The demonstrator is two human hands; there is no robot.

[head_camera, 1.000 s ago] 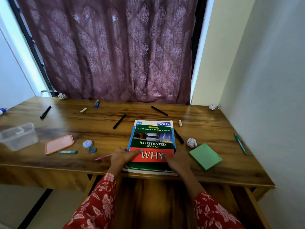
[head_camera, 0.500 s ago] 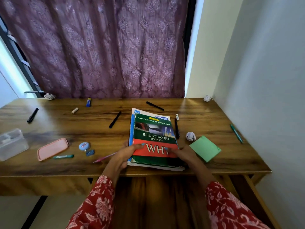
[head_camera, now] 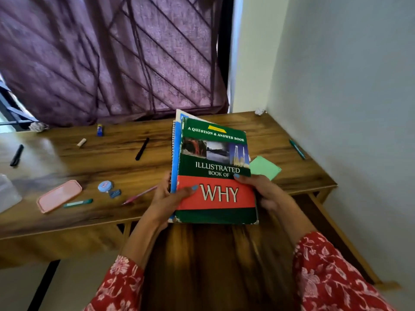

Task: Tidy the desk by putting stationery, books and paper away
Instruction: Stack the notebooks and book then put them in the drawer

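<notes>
A green and red book (head_camera: pixel 215 171) titled "Illustrated Book of Why" lies on top of a blue spiral notebook (head_camera: pixel 175 149). Both are lifted off the wooden desk (head_camera: pixel 134 167) and tilted toward me. My left hand (head_camera: pixel 167 197) grips the stack's left edge, thumb on the red cover. My right hand (head_camera: pixel 262 190) grips the right edge, thumb on the cover. A green pad of sticky notes (head_camera: pixel 266 167) lies on the desk behind the book.
On the desk lie a pink lid (head_camera: pixel 59 195), a teal pen (head_camera: pixel 77 203), a round blue tin (head_camera: pixel 105 186), a sharpener (head_camera: pixel 115 193), a pink pencil (head_camera: pixel 139 195), black pens (head_camera: pixel 142 148), a glue stick (head_camera: pixel 100 130) and crumpled paper (head_camera: pixel 259 111). A wall runs along the right.
Both hands have raised the book and notebook from the desk toward me. The camera has swung right and nearer.
</notes>
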